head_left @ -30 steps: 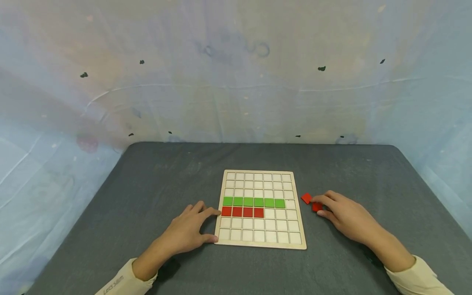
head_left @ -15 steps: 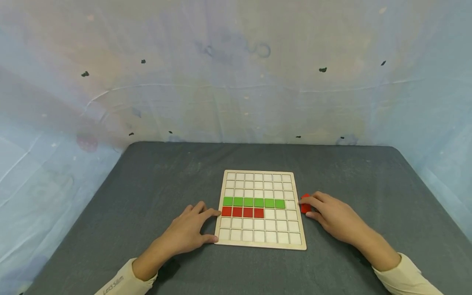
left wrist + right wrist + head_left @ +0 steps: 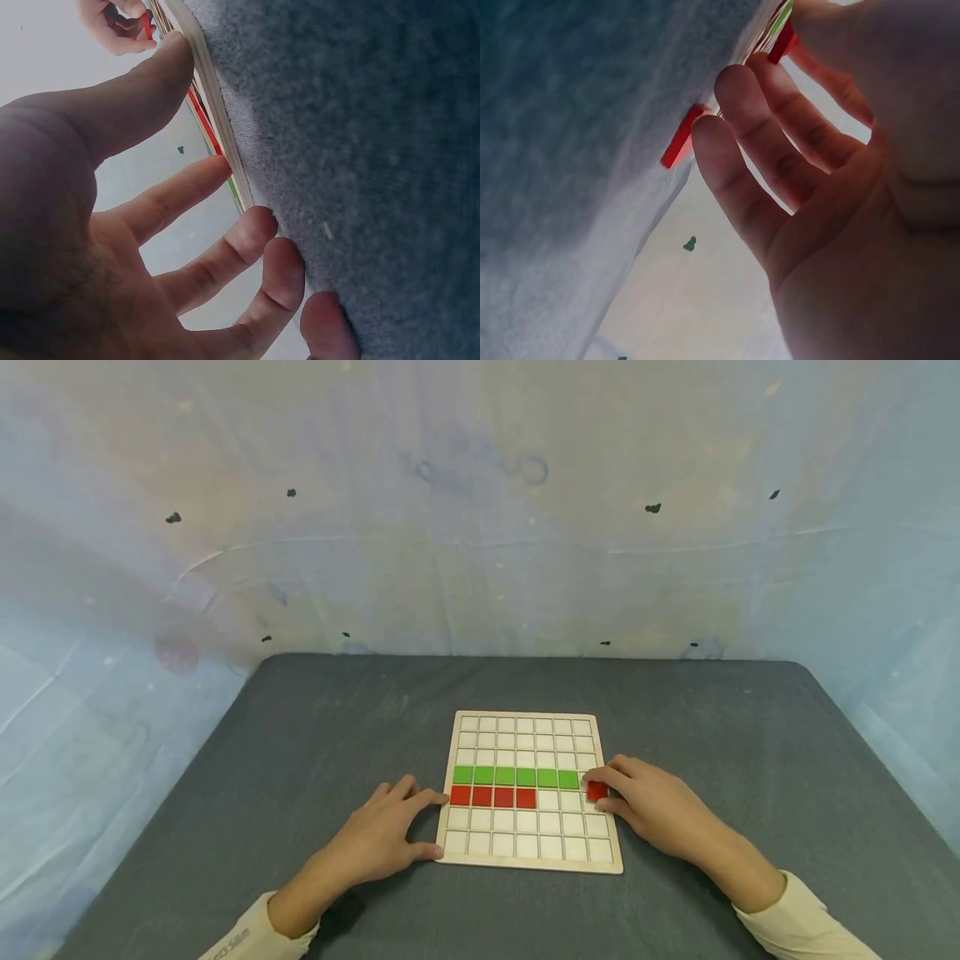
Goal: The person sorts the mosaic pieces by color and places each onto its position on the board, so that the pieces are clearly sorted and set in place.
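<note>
A wooden grid board lies on the table. Across it runs a row of several green tiles; a row of several red tiles sits just below, filling its left part. My right hand pinches a loose red tile between thumb and index finger, over the board's right column. Another red tile lies on the table by my little finger in the right wrist view, hidden in the head view. With thumb and index fingertip, my left hand touches the board's left edge, fingers spread.
A dark grey cloth covers the table. Behind it and along both sides hangs a pale, patterned sheet with small dark marks.
My right hand has moved left from the table beside the board to over its right column, bringing a red tile with it. My left hand stays at the board's left edge.
</note>
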The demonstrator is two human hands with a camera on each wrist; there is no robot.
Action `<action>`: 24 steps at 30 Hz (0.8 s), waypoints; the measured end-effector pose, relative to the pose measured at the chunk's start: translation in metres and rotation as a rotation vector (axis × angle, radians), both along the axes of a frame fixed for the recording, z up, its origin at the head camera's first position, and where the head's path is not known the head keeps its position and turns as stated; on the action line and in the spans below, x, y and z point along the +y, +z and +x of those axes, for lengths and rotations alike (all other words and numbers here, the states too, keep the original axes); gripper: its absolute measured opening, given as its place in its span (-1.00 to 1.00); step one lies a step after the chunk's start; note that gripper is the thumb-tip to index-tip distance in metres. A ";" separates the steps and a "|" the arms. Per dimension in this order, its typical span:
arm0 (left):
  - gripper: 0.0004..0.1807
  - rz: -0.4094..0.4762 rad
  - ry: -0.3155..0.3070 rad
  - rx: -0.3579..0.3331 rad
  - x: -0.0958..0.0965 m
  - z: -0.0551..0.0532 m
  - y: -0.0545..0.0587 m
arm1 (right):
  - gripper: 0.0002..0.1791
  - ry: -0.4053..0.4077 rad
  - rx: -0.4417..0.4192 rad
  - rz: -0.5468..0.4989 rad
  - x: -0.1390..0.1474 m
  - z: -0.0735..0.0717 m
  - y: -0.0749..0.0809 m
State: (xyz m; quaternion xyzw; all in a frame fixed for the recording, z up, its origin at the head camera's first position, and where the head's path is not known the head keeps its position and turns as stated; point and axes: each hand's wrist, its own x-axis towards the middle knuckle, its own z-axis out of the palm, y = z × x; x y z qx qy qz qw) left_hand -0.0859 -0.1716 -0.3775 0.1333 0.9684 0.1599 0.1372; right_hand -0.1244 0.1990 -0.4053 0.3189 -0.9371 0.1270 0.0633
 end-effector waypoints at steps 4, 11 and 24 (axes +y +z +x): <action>-0.32 -0.001 0.000 0.002 0.000 0.000 0.000 | -0.59 0.006 -0.006 0.003 -0.004 0.000 0.000; -0.32 -0.011 0.002 0.002 0.000 0.000 -0.001 | -0.59 0.036 0.007 -0.012 -0.014 0.000 0.001; -0.30 -0.013 0.009 0.001 0.000 -0.002 -0.002 | -0.60 0.097 0.068 -0.036 -0.032 -0.003 0.001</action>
